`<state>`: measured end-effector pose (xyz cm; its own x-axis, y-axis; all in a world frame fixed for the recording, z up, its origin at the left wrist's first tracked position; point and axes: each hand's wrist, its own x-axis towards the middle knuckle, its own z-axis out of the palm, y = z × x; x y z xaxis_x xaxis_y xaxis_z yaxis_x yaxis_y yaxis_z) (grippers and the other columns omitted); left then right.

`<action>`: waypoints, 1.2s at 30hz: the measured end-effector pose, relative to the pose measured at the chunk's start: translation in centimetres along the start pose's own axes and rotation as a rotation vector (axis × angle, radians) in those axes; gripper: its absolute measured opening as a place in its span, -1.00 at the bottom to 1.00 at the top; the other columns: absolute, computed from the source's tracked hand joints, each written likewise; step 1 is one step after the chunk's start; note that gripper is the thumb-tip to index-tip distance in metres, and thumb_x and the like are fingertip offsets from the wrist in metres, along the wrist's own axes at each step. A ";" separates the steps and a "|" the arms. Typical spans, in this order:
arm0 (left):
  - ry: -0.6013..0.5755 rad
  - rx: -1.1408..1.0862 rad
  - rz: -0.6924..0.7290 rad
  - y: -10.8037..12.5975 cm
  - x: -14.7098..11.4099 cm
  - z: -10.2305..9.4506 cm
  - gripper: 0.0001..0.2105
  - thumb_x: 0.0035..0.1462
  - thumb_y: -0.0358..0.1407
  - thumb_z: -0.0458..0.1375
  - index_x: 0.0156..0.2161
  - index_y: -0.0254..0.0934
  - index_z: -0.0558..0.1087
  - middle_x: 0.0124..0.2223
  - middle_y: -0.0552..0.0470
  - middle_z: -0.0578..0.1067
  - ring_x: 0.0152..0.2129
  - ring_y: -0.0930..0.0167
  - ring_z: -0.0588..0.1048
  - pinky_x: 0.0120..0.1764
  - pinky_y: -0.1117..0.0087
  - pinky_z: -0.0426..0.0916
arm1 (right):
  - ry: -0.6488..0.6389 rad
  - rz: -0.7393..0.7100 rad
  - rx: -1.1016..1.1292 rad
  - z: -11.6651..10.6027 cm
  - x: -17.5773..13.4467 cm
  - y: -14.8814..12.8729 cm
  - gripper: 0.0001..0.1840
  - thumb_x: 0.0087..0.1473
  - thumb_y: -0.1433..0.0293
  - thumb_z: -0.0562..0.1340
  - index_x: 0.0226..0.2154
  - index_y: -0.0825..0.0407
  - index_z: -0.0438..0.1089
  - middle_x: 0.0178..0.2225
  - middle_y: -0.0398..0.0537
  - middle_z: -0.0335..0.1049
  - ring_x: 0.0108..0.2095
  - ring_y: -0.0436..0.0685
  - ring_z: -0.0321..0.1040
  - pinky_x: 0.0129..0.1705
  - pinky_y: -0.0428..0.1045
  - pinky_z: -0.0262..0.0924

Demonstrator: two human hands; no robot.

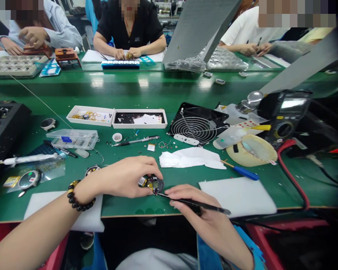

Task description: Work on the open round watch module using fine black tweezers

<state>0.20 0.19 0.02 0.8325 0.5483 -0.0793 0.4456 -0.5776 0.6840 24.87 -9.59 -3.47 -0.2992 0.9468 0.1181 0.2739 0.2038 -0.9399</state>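
Between the fingertips of my left hand is a small round watch module, black-rimmed, with circuit parts and a yellow-and-silver piece showing. My right hand pinches dark tweezers, whose tips reach the module's lower edge. Whether the tips grip a part there is too small to tell. Behind my left wrist, partly hidden, lies another round watch part. Beyond my hands are a small silver battery-like piece and a crumpled white cloth.
White foam sheets lie at the front edge. Behind stand two white trays, a clear plastic box, a fan, a tape roll and a multimeter. A blue-handled screwdriver lies right. Several people sit opposite.
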 end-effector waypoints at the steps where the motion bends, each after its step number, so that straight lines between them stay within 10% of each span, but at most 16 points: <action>1: -0.001 -0.001 -0.001 0.0 0.0 0.0 -0.69 0.16 -0.38 0.38 0.01 -0.16 0.52 0.01 0.07 0.51 -0.06 0.34 0.51 -0.03 0.42 0.40 | -0.002 -0.003 0.000 0.0 0.0 0.0 -0.83 0.32 0.43 0.31 -0.14 -0.18 0.56 -0.09 -0.23 0.62 -0.05 -0.03 0.55 0.04 -0.18 0.40; 36: -0.004 -0.030 -0.006 0.0 0.1 -0.1 -0.68 0.15 -0.40 0.37 0.01 -0.16 0.53 0.00 0.03 0.52 -0.09 0.32 0.52 -0.03 0.38 0.42 | 0.106 0.129 -0.012 1.2 0.5 0.1 -0.89 0.29 0.31 0.33 -0.18 -0.12 0.62 -0.16 -0.13 0.64 -0.11 0.14 0.58 -0.12 -0.06 0.49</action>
<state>0.21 0.31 0.08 0.8310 0.5496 -0.0863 0.4408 -0.5559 0.7048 23.64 -9.37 -3.90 -0.1630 0.9861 0.0308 0.3153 0.0816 -0.9455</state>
